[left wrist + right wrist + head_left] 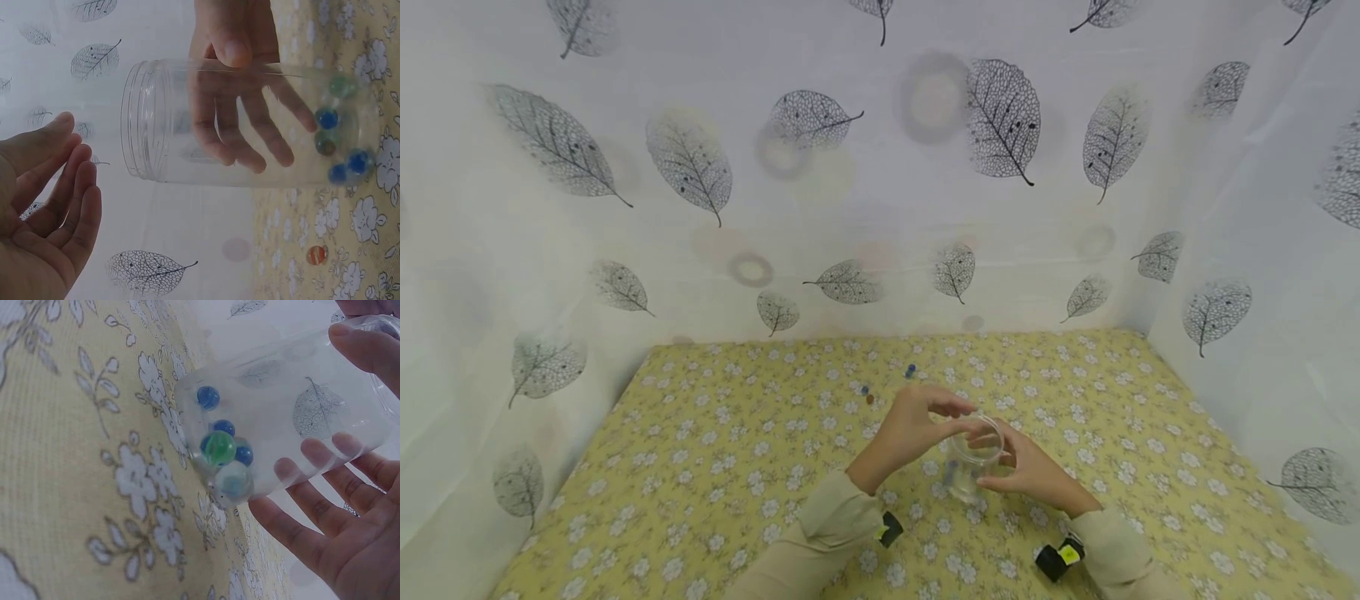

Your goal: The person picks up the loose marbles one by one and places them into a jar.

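Observation:
A clear plastic jar without a lid has its mouth upward and its base at or close to the cloth. My right hand grips it from the right, thumb on one side and fingers round the other. Several marbles lie at the bottom: blue ones, a green one and a pale one. Over the jar's mouth is my left hand. Its fingers are loosely bent towards the thumb, and I see nothing between them.
Past the left hand, several loose marbles lie on the yellow floral cloth, among them a blue one and an orange one. A white leaf-print curtain surrounds the table at the back and sides.

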Demonstrator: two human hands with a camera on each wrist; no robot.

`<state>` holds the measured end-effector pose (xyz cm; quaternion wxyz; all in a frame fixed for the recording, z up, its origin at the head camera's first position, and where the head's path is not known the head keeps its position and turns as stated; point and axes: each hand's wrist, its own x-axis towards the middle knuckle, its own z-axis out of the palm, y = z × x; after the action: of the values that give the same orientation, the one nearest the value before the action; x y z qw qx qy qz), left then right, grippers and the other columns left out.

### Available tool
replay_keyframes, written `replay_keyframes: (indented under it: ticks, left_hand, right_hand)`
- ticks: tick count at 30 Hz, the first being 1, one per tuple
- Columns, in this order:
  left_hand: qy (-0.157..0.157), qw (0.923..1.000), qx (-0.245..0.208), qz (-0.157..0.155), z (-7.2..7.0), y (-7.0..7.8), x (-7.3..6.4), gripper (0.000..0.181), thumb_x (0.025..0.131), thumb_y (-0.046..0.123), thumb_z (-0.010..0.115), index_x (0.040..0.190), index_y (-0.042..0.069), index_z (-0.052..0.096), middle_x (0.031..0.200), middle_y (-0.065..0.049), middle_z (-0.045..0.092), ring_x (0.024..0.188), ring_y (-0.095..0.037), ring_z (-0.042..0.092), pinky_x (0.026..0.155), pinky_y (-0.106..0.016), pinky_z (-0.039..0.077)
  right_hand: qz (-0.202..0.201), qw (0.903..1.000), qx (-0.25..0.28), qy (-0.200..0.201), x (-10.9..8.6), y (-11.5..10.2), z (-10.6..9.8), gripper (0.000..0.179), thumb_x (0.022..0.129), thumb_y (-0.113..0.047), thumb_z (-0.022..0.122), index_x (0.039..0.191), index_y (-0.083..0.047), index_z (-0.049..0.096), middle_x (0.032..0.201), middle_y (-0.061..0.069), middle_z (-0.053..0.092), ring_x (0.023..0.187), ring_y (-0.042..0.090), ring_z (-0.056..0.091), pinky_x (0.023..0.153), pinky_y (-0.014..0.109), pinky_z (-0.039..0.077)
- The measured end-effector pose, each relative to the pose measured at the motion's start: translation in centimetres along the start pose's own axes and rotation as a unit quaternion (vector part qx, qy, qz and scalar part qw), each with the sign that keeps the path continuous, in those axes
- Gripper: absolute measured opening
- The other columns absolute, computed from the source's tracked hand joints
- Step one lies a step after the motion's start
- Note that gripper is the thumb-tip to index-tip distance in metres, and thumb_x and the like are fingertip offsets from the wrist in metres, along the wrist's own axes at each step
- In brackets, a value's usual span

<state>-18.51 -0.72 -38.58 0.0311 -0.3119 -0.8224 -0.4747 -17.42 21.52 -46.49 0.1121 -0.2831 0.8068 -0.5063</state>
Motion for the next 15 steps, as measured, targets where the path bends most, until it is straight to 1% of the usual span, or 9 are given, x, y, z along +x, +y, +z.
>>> replay_keyframes:
  ticks: [3, 4, 8, 10, 14, 15]
  left_hand:
    - [-0.004, 1.0000, -0.006, 0.000, -0.1, -0.1, -0.1, 0.023, 0.082, 0.016, 0.072, 0.104, 0.009, 0.073, 0.099, -0.004, 0.072, 0.085, -0.008, 0.064, 0.080, -0.022, 0.055]
    - [-0.006, 0.9999, -0.009, -0.001, -0.2, -0.1, -0.1, 0.023, 0.082, 0.016, 0.072, 0.104, 0.009, 0.073, 0.100, -0.004, 0.072, 0.085, -0.008, 0.064, 0.080, -0.023, 0.055]
    - [-0.012, 0.9998, -0.011, -0.010, -0.5, -0.5, -0.4, 0.025, 0.083, 0.017, 0.071, 0.108, 0.012, 0.072, 0.103, -0.003, 0.071, 0.087, -0.010, 0.065, 0.081, -0.025, 0.055]
    - [-0.015, 0.9997, -0.009, -0.016, -0.7, -0.8, -0.6, 0.026, 0.084, 0.018, 0.070, 0.110, 0.013, 0.071, 0.105, -0.002, 0.071, 0.089, -0.012, 0.065, 0.082, -0.024, 0.055]
    - [-0.020, 0.9994, -0.013, -0.023, -1.5, -1.8, -0.8, 0.028, 0.085, 0.020, 0.069, 0.113, 0.015, 0.070, 0.108, -0.003, 0.070, 0.092, -0.015, 0.065, 0.081, -0.021, 0.054]
    - [-0.020, 0.9995, -0.014, -0.022, -1.7, -2.0, -0.8, 0.028, 0.085, 0.020, 0.069, 0.113, 0.015, 0.069, 0.108, -0.003, 0.070, 0.093, -0.015, 0.065, 0.081, -0.022, 0.054]
  right_hand:
    - [0.002, 1.0000, 0.006, 0.000, 0.0, 0.0, 0.0, 0.068, 0.087, -0.009, 0.066, 0.143, -0.006, 0.028, 0.133, 0.022, 0.047, 0.119, 0.043, 0.049, 0.091, 0.051, 0.050]
    - [0.001, 1.0000, 0.008, 0.000, 0.0, 0.0, 0.0, 0.066, 0.087, -0.009, 0.066, 0.142, -0.006, 0.030, 0.133, 0.022, 0.047, 0.119, 0.044, 0.048, 0.091, 0.050, 0.050]
    - [-0.002, 1.0000, 0.007, 0.001, 0.0, 0.1, 0.1, 0.062, 0.086, -0.010, 0.067, 0.138, -0.005, 0.035, 0.131, 0.021, 0.046, 0.118, 0.044, 0.048, 0.091, 0.044, 0.051]
    - [-0.008, 0.9999, 0.006, 0.002, 0.0, 0.2, 0.2, 0.061, 0.086, -0.010, 0.068, 0.137, -0.003, 0.036, 0.131, 0.023, 0.046, 0.117, 0.045, 0.048, 0.090, 0.043, 0.052]
    - [-0.010, 0.9999, 0.010, 0.005, 0.2, 0.2, 0.2, 0.060, 0.086, -0.010, 0.068, 0.137, -0.001, 0.036, 0.131, 0.024, 0.046, 0.117, 0.046, 0.047, 0.091, 0.047, 0.051]
    - [-0.006, 0.9999, 0.010, 0.007, 0.2, 0.2, 0.2, 0.061, 0.086, -0.010, 0.068, 0.137, -0.001, 0.036, 0.131, 0.023, 0.046, 0.118, 0.046, 0.047, 0.091, 0.048, 0.050]
